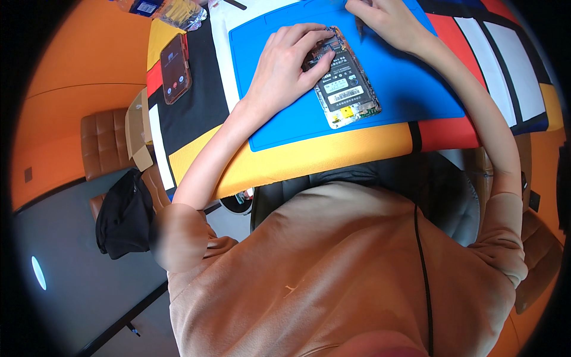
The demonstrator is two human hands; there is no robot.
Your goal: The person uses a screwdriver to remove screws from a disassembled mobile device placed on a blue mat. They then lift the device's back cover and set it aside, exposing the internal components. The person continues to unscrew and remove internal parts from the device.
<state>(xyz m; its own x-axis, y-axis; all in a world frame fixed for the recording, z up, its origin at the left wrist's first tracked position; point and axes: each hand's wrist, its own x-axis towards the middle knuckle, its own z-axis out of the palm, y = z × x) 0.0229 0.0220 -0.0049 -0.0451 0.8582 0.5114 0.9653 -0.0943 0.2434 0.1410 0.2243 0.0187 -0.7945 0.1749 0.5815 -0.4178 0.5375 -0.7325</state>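
Note:
A smartphone (363,98) with its back off lies on a blue work mat (416,89), its black battery and circuit board exposed. My left hand (285,65) rests over the phone's upper left side; the thumb and index finger are bent onto it and hold it against the mat. Beyond the phone's upper right corner, my right hand (389,24) is closed around a thin dark pointed tool (359,30), tip down and apart from the phone. The top edge of the view cuts off part of that hand and tool, so the tool's exact kind cannot be made out.
Left of the mat lies another phone (176,68) with its screen lit. A clear plastic bottle (178,13) lies at the far left. The table carries a colour-blocked cloth (285,163). Below left are a cardboard box (138,131), a brown chair (107,140) and a black bag (124,214).

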